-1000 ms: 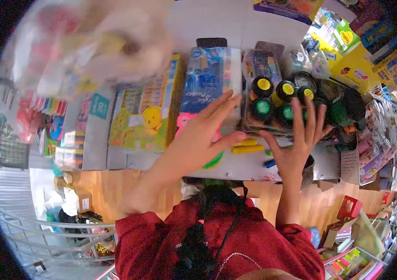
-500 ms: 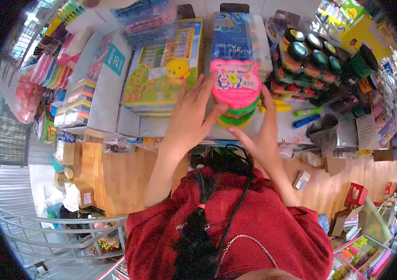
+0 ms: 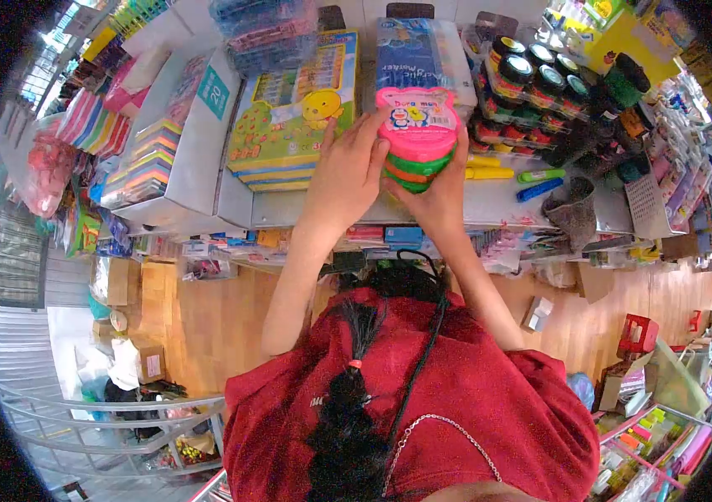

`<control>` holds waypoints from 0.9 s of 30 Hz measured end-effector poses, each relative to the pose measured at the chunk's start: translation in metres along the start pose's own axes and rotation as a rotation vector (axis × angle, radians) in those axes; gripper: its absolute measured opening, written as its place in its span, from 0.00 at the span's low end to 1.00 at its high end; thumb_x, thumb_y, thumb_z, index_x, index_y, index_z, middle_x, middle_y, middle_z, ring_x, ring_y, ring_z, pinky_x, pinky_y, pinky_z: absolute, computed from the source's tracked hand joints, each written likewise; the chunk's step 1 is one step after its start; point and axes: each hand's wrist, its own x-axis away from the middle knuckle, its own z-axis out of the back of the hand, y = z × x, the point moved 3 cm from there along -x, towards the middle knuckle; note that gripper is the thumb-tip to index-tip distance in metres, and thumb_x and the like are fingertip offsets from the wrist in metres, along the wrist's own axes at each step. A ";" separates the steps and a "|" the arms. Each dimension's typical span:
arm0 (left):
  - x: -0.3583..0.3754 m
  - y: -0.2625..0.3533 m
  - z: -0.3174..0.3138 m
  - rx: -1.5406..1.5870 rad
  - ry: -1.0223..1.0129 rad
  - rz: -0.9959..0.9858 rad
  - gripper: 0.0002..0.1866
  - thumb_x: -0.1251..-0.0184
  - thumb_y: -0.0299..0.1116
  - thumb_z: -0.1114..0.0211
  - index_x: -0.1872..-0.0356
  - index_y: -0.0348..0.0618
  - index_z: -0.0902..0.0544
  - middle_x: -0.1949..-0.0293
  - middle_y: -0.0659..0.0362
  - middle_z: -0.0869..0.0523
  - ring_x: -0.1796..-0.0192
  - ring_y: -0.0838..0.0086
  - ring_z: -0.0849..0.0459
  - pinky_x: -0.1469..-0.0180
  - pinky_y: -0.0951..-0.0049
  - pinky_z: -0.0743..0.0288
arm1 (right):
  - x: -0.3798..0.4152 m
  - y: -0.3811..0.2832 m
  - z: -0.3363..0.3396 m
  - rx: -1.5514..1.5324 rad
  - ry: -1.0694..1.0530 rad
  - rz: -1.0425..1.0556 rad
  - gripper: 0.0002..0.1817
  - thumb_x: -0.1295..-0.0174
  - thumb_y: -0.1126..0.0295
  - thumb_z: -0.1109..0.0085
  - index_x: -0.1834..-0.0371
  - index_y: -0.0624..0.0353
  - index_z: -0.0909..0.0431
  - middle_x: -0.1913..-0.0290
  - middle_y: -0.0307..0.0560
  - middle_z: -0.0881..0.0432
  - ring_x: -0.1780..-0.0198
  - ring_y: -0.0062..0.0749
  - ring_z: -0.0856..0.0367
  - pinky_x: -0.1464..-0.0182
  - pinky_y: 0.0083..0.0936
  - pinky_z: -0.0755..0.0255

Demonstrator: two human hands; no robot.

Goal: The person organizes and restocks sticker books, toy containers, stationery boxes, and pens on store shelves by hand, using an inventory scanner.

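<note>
A stack of round plastic tubs (image 3: 417, 142) stands near the front edge of the shelf, its pink ear-shaped top bearing a cartoon label. Green and orange tubs show beneath the pink one. My left hand (image 3: 346, 171) presses against the stack's left side, fingers pointing away from me and thumb along the pink tub. On the other side my right hand (image 3: 435, 199) wraps round the lower right of the stack, thumb in front; its fingertips are partly hidden. Behind the tubs lies a blue pack of acrylic markers (image 3: 419, 58). A yellow box with a chick picture (image 3: 289, 125) is left of my left hand.
Right of the stack lie yellow (image 3: 487, 173), green (image 3: 540, 176) and blue markers (image 3: 539, 191). Farther back are black-lidded paint jars (image 3: 532, 75). A white divider box (image 3: 197, 167) holds colourful pads on the left. A grey mesh cup (image 3: 572, 205) stands at the right.
My right hand has closed in from the stack's right side and now wraps its lower part. The left hand has shifted slightly right against the tubs. The whole view has shifted a little.
</note>
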 end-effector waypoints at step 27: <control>0.003 -0.057 0.087 -0.283 0.262 0.167 0.35 0.44 0.48 0.33 0.44 0.30 0.33 0.49 0.41 0.24 0.45 0.47 0.29 0.44 0.53 0.35 | 0.010 0.006 -0.006 0.068 0.062 -0.005 0.57 0.62 0.58 0.23 0.31 0.67 0.50 0.37 0.63 0.37 0.37 0.55 0.37 0.35 0.40 0.43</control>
